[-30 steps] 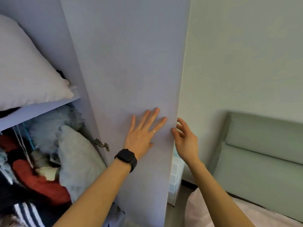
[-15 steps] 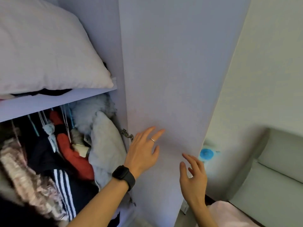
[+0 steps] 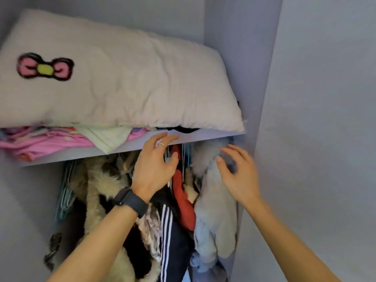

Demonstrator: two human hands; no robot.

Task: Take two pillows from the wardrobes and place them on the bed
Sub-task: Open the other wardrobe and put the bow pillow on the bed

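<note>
Lilac-grey wardrobe interior [image 3: 234, 37], matte panels all round, open door [image 3: 325, 119] at right edge of view. Single shelf [image 3: 213, 136] across upper part, same lilac board, front edge tilted in the wide-angle view.

Cream quilted pillow [image 3: 126, 82] on that shelf, lying flat, pink bow patch [image 3: 45, 67] with yellow-green centre near its left end; right corner overhanging shelf front just beside the side panel. Under the pillow: folded pink fabric [image 3: 40, 143] plus a pale cream cloth [image 3: 107, 137] hanging over the shelf lip, something dark at the right, too hidden to name.

Below shelf: packed hanging clothes — tan and black fuzzy garment [image 3: 101, 184], red piece [image 3: 183, 198], dark navy item with white stripes [image 3: 168, 231], pale grey-blue garment [image 3: 215, 210] against the right wall. Hangers partly visible, blurred.

Left hand [image 3: 154, 169] raised in front of shelf edge, fingers spread wide, fingertips at or just under the shelf lip below the pillow, holding nothing; ring [image 3: 162, 144] on one finger, dark watch [image 3: 131, 201] on wrist. Right hand [image 3: 238, 174] lower and right, open, fingers loosely curved, in front of the pale garment, holding nothing; contact with the cloth cannot be told. Both forearms bare. Pillow untouched by either hand.
</note>
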